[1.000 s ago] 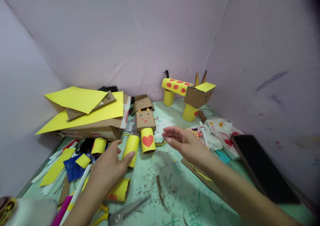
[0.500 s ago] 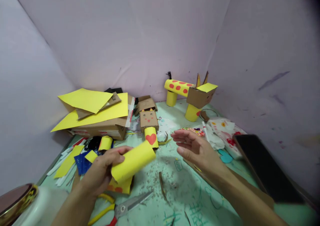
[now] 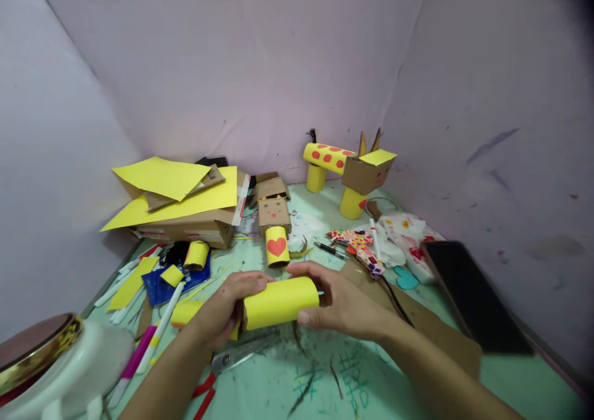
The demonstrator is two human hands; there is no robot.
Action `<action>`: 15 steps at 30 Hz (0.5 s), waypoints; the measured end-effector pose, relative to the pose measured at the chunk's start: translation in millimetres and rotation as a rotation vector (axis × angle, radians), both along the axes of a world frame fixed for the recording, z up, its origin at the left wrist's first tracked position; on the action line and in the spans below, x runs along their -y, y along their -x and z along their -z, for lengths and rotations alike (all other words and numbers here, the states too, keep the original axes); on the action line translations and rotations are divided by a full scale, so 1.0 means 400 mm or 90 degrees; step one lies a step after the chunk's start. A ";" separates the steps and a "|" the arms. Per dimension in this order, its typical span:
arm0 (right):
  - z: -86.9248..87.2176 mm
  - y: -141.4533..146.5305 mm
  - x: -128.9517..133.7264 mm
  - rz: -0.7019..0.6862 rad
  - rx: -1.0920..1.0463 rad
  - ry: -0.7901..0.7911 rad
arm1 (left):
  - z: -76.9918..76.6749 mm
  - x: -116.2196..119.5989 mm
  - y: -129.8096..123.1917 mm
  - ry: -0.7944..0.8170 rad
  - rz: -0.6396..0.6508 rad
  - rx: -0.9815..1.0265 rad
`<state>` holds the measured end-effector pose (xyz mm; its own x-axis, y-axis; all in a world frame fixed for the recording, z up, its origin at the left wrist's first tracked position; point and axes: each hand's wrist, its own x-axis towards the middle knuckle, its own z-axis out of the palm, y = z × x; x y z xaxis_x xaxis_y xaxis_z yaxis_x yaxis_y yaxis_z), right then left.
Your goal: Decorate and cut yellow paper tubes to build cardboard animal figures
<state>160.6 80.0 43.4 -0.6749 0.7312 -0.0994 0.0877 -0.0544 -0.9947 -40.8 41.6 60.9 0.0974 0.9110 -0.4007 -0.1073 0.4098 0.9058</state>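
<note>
A yellow paper tube (image 3: 281,305) lies sideways between my hands, above the table. My left hand (image 3: 227,305) is closed on its left end. My right hand (image 3: 341,302) wraps the right end, its thumb in front and its fingers behind. Below the tube rest scissors (image 3: 227,361) with red grips, partly covered by my left hand. Another yellow piece (image 3: 185,313) lies behind my left wrist. Just past the tube sits a cardboard cat-like head (image 3: 275,216) on a yellow tube with a red heart (image 3: 277,247).
A spotted yellow giraffe-like figure (image 3: 364,174) stands at the back right. Yellow sheets (image 3: 162,177) lie over a cardboard box at left. Markers (image 3: 160,327), a white jar (image 3: 88,364), a glue gun (image 3: 357,244), a cardboard piece (image 3: 431,333) and a phone (image 3: 477,296) surround the work spot.
My right hand has come left and down from the air and closed on the tube's right end. The tube has shifted right and levelled somewhat in my left hand.
</note>
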 end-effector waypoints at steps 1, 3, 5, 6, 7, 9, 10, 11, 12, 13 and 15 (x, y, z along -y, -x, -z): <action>0.004 0.004 0.000 0.021 0.004 -0.001 | -0.001 0.001 -0.001 0.000 -0.016 0.002; 0.012 0.009 -0.003 0.061 -0.005 0.021 | -0.002 0.001 0.001 -0.018 -0.045 0.004; 0.017 0.011 -0.005 0.080 -0.022 0.055 | -0.002 0.003 0.006 -0.063 -0.059 -0.007; 0.018 0.010 -0.005 0.070 -0.023 0.065 | -0.001 0.005 0.007 -0.089 -0.060 -0.019; 0.018 0.009 -0.003 0.047 -0.014 0.063 | 0.000 0.007 0.006 -0.109 -0.054 -0.033; 0.013 0.007 0.006 -0.013 0.045 0.021 | 0.002 0.016 -0.004 -0.129 -0.029 -0.059; 0.008 0.006 0.011 -0.040 0.083 -0.010 | 0.002 0.021 -0.013 -0.135 -0.009 -0.067; 0.004 0.006 0.017 -0.062 0.114 -0.039 | -0.001 0.028 -0.023 -0.143 0.015 -0.074; 0.000 0.006 0.023 -0.079 0.132 -0.057 | -0.006 0.035 -0.032 -0.155 0.041 -0.089; -0.004 0.007 0.026 -0.093 0.136 -0.062 | -0.014 0.045 -0.038 -0.172 0.062 -0.118; -0.005 0.010 0.028 -0.106 0.115 -0.064 | -0.034 0.069 -0.035 -0.217 0.073 -0.216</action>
<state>156.5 68.8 45.4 -0.7645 0.6241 -0.1616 0.2641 0.0745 -0.9616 -27.0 13.9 74.5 0.1210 0.9867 -0.1086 0.2450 0.0763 0.9665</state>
